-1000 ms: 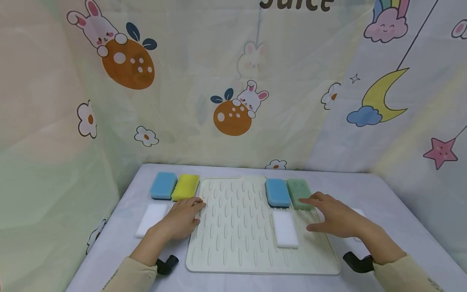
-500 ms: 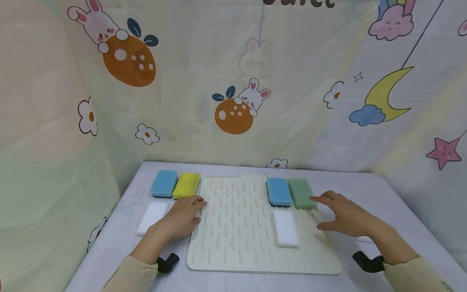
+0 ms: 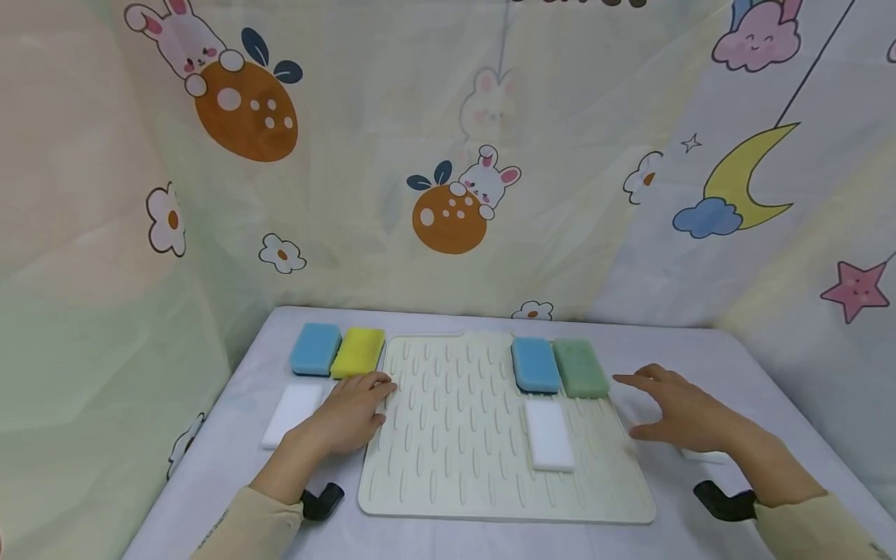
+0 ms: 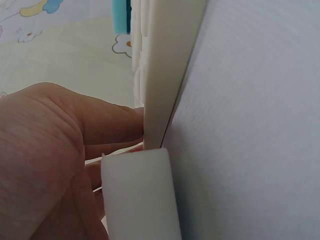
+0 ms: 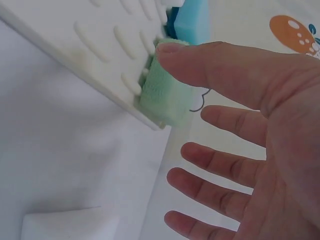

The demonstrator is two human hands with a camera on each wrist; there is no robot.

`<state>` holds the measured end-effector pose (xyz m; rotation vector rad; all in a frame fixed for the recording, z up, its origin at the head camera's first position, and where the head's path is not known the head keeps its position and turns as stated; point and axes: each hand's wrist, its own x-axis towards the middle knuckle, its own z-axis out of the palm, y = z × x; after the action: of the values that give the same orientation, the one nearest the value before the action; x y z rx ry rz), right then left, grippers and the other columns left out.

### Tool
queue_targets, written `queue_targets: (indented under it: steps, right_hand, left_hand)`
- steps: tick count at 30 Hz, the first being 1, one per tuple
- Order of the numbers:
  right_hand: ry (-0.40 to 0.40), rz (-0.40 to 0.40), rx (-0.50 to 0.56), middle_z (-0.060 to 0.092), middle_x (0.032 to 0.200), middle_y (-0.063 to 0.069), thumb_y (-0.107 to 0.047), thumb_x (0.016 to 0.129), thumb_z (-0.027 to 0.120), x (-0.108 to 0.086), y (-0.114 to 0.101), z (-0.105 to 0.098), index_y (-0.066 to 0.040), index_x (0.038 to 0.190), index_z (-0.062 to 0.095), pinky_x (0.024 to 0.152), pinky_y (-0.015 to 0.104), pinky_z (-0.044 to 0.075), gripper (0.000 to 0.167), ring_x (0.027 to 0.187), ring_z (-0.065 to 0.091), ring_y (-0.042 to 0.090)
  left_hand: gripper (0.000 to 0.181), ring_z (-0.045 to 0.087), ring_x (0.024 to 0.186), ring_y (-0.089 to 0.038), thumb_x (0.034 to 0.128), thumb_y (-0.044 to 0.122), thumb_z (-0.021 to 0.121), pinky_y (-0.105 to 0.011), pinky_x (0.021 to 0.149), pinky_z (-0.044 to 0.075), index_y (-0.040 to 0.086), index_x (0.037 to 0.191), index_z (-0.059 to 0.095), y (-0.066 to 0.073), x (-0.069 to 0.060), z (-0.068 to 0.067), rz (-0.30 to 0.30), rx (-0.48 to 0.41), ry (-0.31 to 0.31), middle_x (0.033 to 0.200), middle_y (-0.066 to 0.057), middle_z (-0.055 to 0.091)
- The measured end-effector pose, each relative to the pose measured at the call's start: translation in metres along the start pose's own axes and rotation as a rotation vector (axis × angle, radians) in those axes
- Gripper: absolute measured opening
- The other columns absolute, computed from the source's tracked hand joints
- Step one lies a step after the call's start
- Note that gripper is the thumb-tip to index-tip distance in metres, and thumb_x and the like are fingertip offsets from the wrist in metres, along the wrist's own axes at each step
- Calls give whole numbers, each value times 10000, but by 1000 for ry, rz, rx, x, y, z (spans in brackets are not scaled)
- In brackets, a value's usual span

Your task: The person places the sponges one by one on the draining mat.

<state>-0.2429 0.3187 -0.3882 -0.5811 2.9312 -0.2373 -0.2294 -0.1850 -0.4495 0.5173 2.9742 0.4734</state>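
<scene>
A white-covered table (image 3: 490, 543) bears a cream ridged mat (image 3: 462, 467). The left hand (image 3: 348, 412), fingers loosely extended, touches the mat's left edge. The right hand (image 3: 689, 412) hovers with thumb and fingers apart, palm toward the mat, just beside the green sponge (image 3: 581, 369) on its far right corner.

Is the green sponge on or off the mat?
On: the green sponge lies atop the mat at its far right corner.

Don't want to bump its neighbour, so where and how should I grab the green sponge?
Pinch the green sponge by its near and far ends, probably from the right: a blue sponge sits close on its left, while both ends look free.
</scene>
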Motion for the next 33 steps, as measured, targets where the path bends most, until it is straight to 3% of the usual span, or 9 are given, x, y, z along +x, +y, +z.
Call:
queue_targets:
  steps: [10,18,33]
  right_hand:
    - [10,2,-2,554,1364,218,-326,728,929,-8,15,-1,-80,1473,556,900,617,546,868,1226,552,454]
    - [-33,58,10,525,1378,272,-266,691,949,-8,26,-1,-56,1482,536,902,641,537,917,1228,528,499]
    - [-41,77,18,494,1372,349,-243,653,965,-11,47,5,-9,1485,515,870,655,537,974,1192,526,550]
  left_hand:
    - [498,426,1465,-357,993,147,680,-596,1200,328,56,1468,564,0,0,0,12,7,6,1539,-122,501]
    - [499,424,1465,-361,992,147,682,-603,1202,321,60,1469,565,-1,0,1,10,-3,7,1539,-121,501]
    - [505,414,1473,-351,994,154,681,-600,1212,309,71,1477,560,-2,1,1,3,-2,-1,1543,-105,495]
